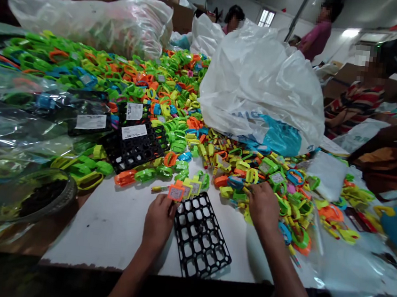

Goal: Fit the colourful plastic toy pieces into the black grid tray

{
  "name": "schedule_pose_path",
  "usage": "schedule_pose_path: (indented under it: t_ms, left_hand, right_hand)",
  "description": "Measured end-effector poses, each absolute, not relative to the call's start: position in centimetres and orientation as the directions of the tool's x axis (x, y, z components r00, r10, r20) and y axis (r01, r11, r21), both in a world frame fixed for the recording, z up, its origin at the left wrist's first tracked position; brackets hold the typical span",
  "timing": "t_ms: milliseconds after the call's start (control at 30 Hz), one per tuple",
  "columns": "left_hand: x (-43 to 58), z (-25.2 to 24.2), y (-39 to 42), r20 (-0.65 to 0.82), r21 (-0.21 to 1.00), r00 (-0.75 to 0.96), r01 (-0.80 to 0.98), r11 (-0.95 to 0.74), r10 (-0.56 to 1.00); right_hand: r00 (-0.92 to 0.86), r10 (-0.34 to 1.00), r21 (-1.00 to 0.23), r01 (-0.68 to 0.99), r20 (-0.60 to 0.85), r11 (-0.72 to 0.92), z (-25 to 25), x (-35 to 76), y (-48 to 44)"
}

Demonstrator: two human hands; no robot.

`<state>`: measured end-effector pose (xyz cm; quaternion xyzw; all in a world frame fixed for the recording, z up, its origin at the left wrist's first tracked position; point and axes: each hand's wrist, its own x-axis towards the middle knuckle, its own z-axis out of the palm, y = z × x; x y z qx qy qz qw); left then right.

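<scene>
A black plastic grid tray (203, 236) lies on the white board in front of me. At its far end, a short row of toy watches shows an orange one (176, 192), yellow ones (194, 186) and green. My left hand (158, 221) is closed at the tray's far left corner, against the orange toy watch; its fingertips are partly hidden, so what they pinch is unclear. To the right, my right hand (264, 206) reaches into a pile of yellow, green and blue toy watches (299, 206). Its fingers are bent together over yellow pieces, and what they grip is hidden.
Black trays with white labels (134, 132) lie behind on the left. A clear bowl (30, 197) holds dark bits. A large white plastic bag (262, 84) stands on the heap. Several people are beyond, one in a striped shirt (357, 106) at right.
</scene>
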<state>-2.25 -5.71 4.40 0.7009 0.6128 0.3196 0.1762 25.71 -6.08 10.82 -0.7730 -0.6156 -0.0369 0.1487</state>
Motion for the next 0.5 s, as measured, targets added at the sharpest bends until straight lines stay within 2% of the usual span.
schedule_pose_path:
  t_ms: [67, 100, 167, 267, 333, 400, 500]
  left_hand:
    - [-2.2, 4.3, -5.7, 0.232, 0.638, 0.038, 0.748, -0.182, 0.972]
    - [-2.3, 4.3, -5.7, 0.233, 0.638, 0.038, 0.749, -0.182, 0.972]
    - [-2.3, 4.2, -5.7, 0.233, 0.637, 0.042, 0.748, -0.185, 0.972]
    - [-2.3, 4.2, -5.9, 0.231, 0.637, 0.053, 0.747, -0.192, 0.972]
    - [-2.4, 4.2, -6.0, 0.230, 0.638, 0.049, 0.747, -0.189, 0.972]
    - [-2.4, 4.2, -6.0, 0.231, 0.639, 0.041, 0.747, -0.183, 0.972]
    - [-2.4, 4.3, -6.0, 0.237, 0.642, 0.044, 0.743, -0.190, 0.971]
  right_hand:
    - [0.201, 0.967, -0.021, 0.980, 0.156, -0.200, 11.3, 27.2, -5.9]
    - [0.187, 0.973, -0.010, 0.982, 0.136, -0.188, 11.4, 27.4, -5.7]
    - [0.205, 0.964, -0.112, 0.976, 0.172, -0.188, 11.2, 26.8, -5.3]
    - [0.252, 0.948, -0.463, 0.875, 0.195, -0.138, 10.4, 24.5, -5.0]
    - [0.198, 0.966, -0.631, 0.774, 0.164, -0.052, 9.6, 22.8, -4.8]
    - [0.135, 0.975, -0.671, 0.741, 0.179, 0.021, 8.9, 21.7, -4.5]
    - [0.127, 0.970, -0.611, 0.791, 0.208, 0.028, 8.4, 21.3, -4.1]
